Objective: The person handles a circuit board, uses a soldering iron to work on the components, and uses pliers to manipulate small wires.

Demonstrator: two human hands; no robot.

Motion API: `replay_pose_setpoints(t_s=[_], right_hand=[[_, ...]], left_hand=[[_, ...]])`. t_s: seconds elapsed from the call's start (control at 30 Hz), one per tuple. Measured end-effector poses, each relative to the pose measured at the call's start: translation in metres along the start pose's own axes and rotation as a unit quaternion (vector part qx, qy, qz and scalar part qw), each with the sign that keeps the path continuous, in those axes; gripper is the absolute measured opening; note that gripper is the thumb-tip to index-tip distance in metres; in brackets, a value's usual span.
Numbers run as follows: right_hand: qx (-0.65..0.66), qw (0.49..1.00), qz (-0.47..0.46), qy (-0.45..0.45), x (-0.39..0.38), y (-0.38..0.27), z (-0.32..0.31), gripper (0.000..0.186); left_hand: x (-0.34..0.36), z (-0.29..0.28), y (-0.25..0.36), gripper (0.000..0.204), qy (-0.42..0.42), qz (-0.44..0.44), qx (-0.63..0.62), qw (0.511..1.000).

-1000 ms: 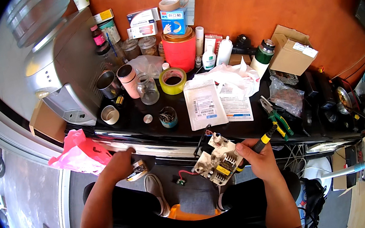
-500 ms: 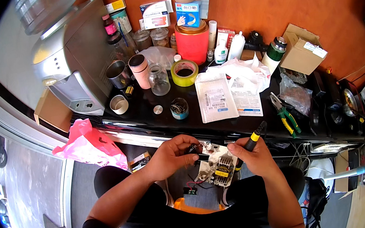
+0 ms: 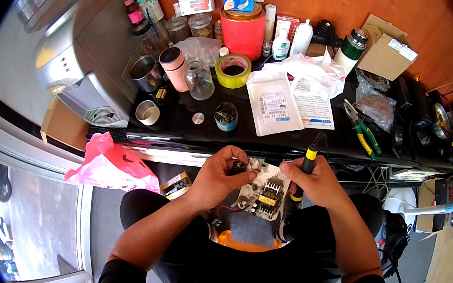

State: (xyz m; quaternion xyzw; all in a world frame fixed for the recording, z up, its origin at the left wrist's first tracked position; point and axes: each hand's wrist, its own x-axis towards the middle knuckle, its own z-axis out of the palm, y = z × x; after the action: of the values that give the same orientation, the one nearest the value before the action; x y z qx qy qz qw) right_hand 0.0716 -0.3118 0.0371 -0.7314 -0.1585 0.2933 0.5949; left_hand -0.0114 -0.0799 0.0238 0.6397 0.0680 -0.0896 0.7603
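Observation:
Between my hands, above my lap, is a pale circuit board [image 3: 251, 201] with finned metal parts and a yellow-labelled transformer [image 3: 267, 200]. My left hand [image 3: 221, 176] is closed, thumb and fingers pinching at the board's upper left edge. A small dark piece [image 3: 238, 166] shows at those fingertips; its kind is unclear. My right hand [image 3: 316, 182] grips a black handle with yellow bands, apparently a soldering iron [image 3: 311, 154], tilted with its ribbed end up. The right thumb lies by the board's right edge. Thin red and black wires run left to a small green connector [image 3: 216, 222].
A black counter [image 3: 179, 139] ahead bears a glass jar [image 3: 200, 81], yellow tape roll [image 3: 233, 70], tub of small metal bits [image 3: 226, 117], white packet [image 3: 274, 105] and green-handled pliers [image 3: 362, 130]. A pink bag [image 3: 110, 165] sits left, below a water dispenser [image 3: 84, 69].
The view has shifted a little, so the counter things sit higher and further right. The board has turned slightly, and the dangling connector has swung left and up. Both hands keep their holds.

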Motion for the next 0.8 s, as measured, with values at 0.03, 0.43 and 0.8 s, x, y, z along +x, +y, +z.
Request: replay_pose_setpoints(t_s=[0.03,0.43,0.8], right_hand=[[0.002,1.0,0.004,0.01,0.002,0.001,-0.001,0.039],[0.042,0.999,-0.023,0.012,-0.013,0.016,0.009,0.034],[0.028,0.999,-0.038,0.027,-0.014,0.026,0.02,0.025]], left_hand=[[0.0,-0.001,0.001,0.024,0.003,-0.001,0.006,1.0],[0.005,-0.009,-0.01,0.026,0.128,0.132,-0.027,0.983],[0.005,-0.005,-0.003,0.027,0.15,0.157,-0.067,0.974]])
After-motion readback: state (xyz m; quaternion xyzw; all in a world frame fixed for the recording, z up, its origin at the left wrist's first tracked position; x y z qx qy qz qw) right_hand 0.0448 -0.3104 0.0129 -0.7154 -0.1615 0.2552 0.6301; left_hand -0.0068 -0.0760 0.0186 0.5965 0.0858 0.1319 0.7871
